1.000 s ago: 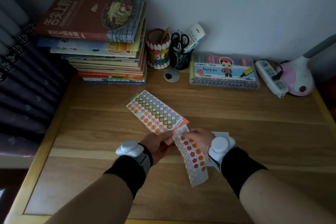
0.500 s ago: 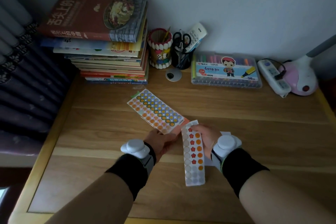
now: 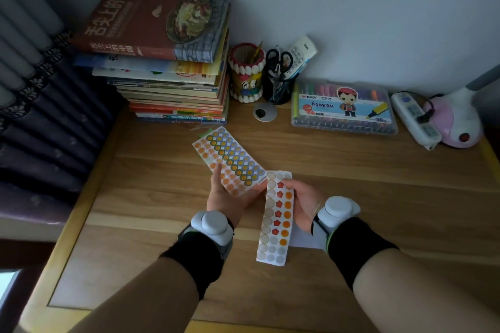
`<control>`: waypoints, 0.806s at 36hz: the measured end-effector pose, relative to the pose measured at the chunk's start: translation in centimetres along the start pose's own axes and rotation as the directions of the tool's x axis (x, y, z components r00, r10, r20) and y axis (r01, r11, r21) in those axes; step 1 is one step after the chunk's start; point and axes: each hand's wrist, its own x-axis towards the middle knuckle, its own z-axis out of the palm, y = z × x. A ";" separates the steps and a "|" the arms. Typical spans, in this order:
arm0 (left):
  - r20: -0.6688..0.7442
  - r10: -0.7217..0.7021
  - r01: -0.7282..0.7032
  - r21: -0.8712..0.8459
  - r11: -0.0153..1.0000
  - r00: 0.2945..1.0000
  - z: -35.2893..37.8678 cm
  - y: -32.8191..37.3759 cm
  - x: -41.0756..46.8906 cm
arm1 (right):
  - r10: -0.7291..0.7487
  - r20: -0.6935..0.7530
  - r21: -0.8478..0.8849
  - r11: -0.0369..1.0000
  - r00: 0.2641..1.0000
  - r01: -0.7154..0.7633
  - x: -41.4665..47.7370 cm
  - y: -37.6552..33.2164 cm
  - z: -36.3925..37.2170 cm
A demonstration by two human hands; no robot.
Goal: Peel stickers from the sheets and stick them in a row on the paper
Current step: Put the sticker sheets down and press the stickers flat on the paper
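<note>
My left hand [image 3: 230, 197] holds a wide sticker sheet [image 3: 230, 159] of round orange, green and blue dots, angled up to the left above the desk. Its thumb lies straight along the sheet's left edge, its fingers underneath. My right hand [image 3: 305, 203] grips a narrow white sticker strip [image 3: 276, 219] with red stars and orange dots, hanging nearly straight down; several spots on it are blank. A white paper [image 3: 303, 239] lies on the desk under my right wrist, mostly hidden.
A tall stack of books [image 3: 167, 67] stands at the back left. Along the wall are a shell-trimmed pen cup [image 3: 246, 76], a black mesh holder with scissors [image 3: 280, 81], a marker box [image 3: 343, 108], a power strip [image 3: 416, 120] and a pink lamp base [image 3: 457, 121]. A curtain [image 3: 40, 105] hangs left.
The narrow strip has swung from a slant to nearly vertical in my right hand. My left thumb has stretched out along the wide sheet. The two sheets have drawn apart.
</note>
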 end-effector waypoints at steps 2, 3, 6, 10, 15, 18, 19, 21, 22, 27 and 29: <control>0.081 -0.011 0.011 -0.006 1.000 0.997 0.1 -0.1 0.3 | -0.001 0.016 0.012 1.000 1.000 0.000 0.0 -0.1 0.0; 0.124 -0.029 0.028 0.004 1.000 0.992 0.1 -0.3 0.6 | -0.002 0.020 0.019 1.000 1.000 0.002 0.0 -0.1 0.0; 0.204 -0.131 0.134 0.002 0.991 0.970 0.2 -0.5 1.1 | -0.012 0.033 0.039 0.999 0.999 0.011 0.0 -0.2 0.0; 0.191 -0.086 0.076 0.061 0.995 0.978 0.3 -0.3 1.2 | -0.018 0.026 0.048 0.999 1.000 0.017 -0.1 -0.2 -0.1; 0.178 -0.186 0.190 -0.005 0.982 0.966 0.6 -0.4 1.7 | -0.012 0.015 0.042 0.999 1.000 0.012 -0.1 -0.1 -0.8; 0.168 -0.215 0.217 0.006 0.976 0.962 0.5 -0.5 1.7 | -0.005 -0.010 -0.026 1.000 1.000 0.005 -0.2 0.0 -1.3; 0.166 -0.227 0.229 0.003 0.973 0.960 0.5 -0.6 1.8 | -0.003 -0.031 -0.076 0.997 1.000 0.001 -0.2 0.1 -1.3; 0.171 -0.247 0.254 -0.019 0.967 0.954 0.6 -0.8 1.9 | -0.023 -0.090 -0.208 0.978 0.996 0.004 -0.3 0.3 -1.4; 0.171 -0.253 0.261 -0.028 0.965 0.952 0.6 -0.8 1.8 | -0.042 -0.116 -0.276 0.961 0.992 0.008 -0.3 0.4 -1.5; 0.174 -0.298 0.317 -0.096 0.944 0.939 1.3 -0.6 1.8 | -0.062 -0.104 -0.437 0.900 0.993 0.011 -0.7 0.8 -1.5; 0.195 -0.301 0.326 -0.112 0.939 0.933 1.5 -0.5 1.6 | -0.083 -0.100 -0.474 0.880 0.992 0.026 -0.8 0.7 -1.4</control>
